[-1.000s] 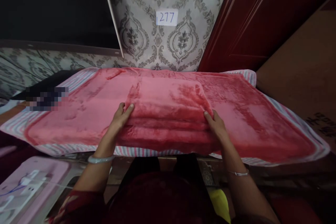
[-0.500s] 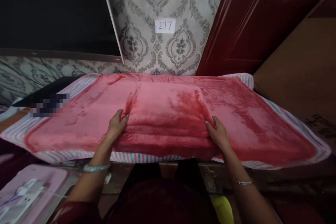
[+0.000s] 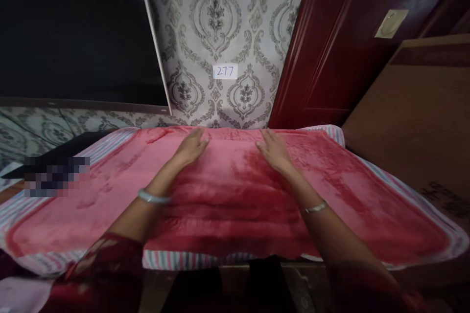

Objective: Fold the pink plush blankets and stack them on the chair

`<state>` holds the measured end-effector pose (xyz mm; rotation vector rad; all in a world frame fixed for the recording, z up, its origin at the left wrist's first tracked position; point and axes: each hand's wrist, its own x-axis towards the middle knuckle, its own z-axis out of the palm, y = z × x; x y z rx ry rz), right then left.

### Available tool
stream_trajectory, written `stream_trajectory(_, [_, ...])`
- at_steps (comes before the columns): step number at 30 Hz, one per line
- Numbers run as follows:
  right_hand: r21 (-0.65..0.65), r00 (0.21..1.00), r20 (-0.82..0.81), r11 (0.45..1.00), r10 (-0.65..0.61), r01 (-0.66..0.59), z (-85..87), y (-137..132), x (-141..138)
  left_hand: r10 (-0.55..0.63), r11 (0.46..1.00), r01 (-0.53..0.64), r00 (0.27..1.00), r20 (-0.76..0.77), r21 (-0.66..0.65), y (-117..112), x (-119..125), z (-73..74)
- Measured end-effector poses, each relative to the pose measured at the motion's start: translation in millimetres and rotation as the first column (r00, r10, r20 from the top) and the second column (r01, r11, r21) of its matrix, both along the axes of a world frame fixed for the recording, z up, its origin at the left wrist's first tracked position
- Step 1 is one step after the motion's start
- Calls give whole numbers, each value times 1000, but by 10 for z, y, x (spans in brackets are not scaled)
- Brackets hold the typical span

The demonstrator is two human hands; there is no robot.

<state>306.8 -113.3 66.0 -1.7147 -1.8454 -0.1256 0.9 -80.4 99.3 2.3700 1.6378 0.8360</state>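
Left hand (image 3: 191,147) is being held flat, palm down, thumb spread from fingers, nothing being pinched. Right hand (image 3: 275,151) is being held likewise, thumb turned inward. Both are being laid at the far part of the pad; pressure cannot be told. Pad (image 3: 229,161), folded, is being borne on the middle of the blanket, layered near edge being turned toward the body. Blanket (image 3: 348,176) is being kept spread out on both sides, striped border (image 3: 191,260) being shown at the edges

Change vs half a second ago: near corners of the pad are no longer being pinched, both hands are being held out at its far end instead. Judged from pose, the pad is being smoothed with palms, near edge being left ungripped

Counts: 2 hands are being used, 2 bangles being worn, one per wrist (left (image 3: 152,197), right (image 3: 316,208)). 1 pad, 1 blanket being seen; pad layers are being blurred, no count. Behind: 1 tag (image 3: 225,71), 1 screen (image 3: 73,34), 1 door (image 3: 330,49), 1 box (image 3: 414,102) being shown
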Motion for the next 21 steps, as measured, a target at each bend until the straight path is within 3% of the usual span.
stream_trajectory(2, [-109, 997, 52, 992, -51, 57, 125, 264, -316, 11, 1000, -16, 986, -167, -24, 218, 346, 83])
stream_trajectory(4, [-179, 992, 99, 979, -80, 97, 83, 419, -493, 65, 996, -80, 951, -301, -36, 371, 533, 6])
stream_trajectory(7, [-252, 983, 173, 961, -67, 110, -250, 475, -527, 114, 988, -146, 897, -427, -43, 475, 539, -386])
stream_trajectory(10, [-323, 979, 192, 937, -72, 132, -629, 452, -453, 130, 985, -169, 879, -459, -44, 502, 424, -833])
stream_trajectory(12, [-330, 980, 182, 934, -79, 137, -765, 456, -416, 140, 985, -169, 881, -451, -24, 519, 379, -1008])
stream_trajectory(14, [-332, 982, 174, 934, -78, 133, -805, 481, -397, 147, 986, -166, 887, -437, -6, 542, 372, -1067])
stream_trajectory(21, [-341, 981, 172, 930, -85, 140, -803, 519, -389, 153, 987, -157, 906, -394, 22, 496, 417, -1013])
